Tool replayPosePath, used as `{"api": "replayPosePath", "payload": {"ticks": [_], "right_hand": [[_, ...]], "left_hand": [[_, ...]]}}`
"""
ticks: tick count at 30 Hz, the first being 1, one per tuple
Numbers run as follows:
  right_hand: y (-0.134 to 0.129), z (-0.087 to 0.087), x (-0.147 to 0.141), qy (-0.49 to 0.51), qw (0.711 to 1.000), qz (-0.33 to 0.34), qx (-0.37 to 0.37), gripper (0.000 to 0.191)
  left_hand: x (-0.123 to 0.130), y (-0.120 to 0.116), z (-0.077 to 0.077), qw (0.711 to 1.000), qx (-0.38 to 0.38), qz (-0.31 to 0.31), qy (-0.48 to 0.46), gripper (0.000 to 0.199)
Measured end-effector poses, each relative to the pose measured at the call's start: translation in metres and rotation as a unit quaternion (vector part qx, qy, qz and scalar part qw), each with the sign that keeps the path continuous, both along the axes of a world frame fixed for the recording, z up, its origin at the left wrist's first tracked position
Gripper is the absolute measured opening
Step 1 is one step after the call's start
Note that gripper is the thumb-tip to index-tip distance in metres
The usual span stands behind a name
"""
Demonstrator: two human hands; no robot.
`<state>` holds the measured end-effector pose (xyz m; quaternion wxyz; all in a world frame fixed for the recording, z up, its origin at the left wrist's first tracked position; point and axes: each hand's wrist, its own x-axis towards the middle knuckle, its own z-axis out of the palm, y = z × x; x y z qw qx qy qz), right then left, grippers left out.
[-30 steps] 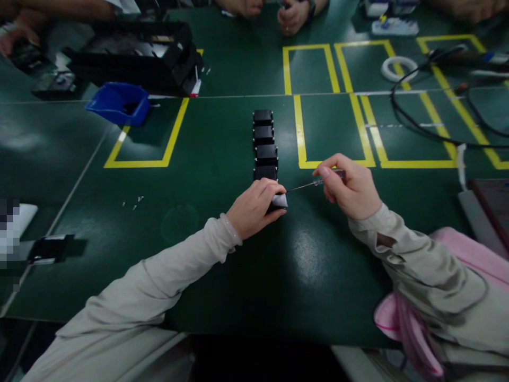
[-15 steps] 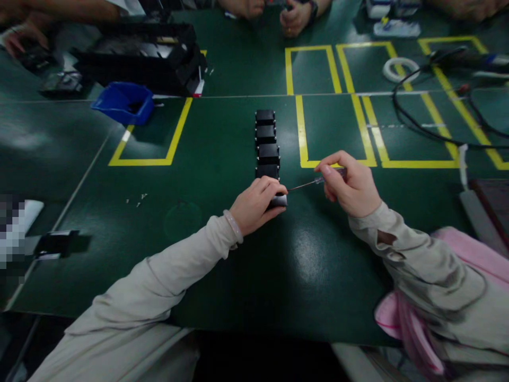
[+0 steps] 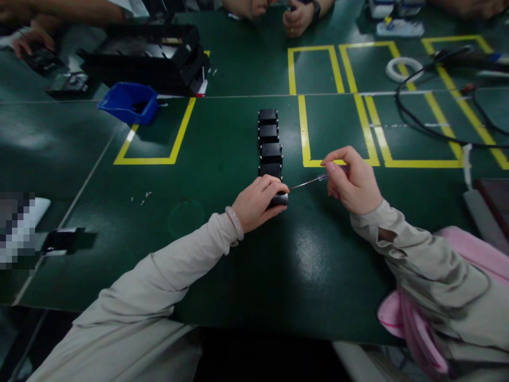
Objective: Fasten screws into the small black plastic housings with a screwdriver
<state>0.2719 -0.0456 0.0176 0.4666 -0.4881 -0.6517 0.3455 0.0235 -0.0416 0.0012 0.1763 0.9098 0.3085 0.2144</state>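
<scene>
My left hand point(image 3: 258, 204) is closed on a small black block point(image 3: 280, 199) at the near end of a column of similar black blocks point(image 3: 271, 152). Its fingers cover much of that block. My right hand point(image 3: 353, 180) pinches the clear handle of a screwdriver point(image 3: 323, 176). The thin shaft slants down to the left, its tip beside my left fingertips at the block's right side. Whether the tip touches a screw is too small to tell. Several small screws point(image 3: 146, 196) lie on the green table point(image 3: 222, 276), left of my left hand.
A blue bin point(image 3: 129, 103) and long black trays point(image 3: 147, 58) stand at the back left. At the right are a white tape ring point(image 3: 403, 70), a black cable point(image 3: 417, 127) and a pink cloth point(image 3: 469, 254). Other people's hands point(image 3: 298, 20) are across the table.
The whole view has shifted slightly, so the things on the table appear a little further right. My right hand has risen slightly with the screwdriver; my left hand keeps its hold.
</scene>
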Motion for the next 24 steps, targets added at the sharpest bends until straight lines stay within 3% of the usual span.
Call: {"api": "replayPosePath", "payload": {"ticks": [24], "right_hand": [[-0.0013,0.0032,0.0000,-0.018,1.000,0.002,-0.011,0.023]], "left_hand": [[-0.0017,0.0001,-0.0007,1.000,0.008,-0.006,-0.007,0.027]]}}
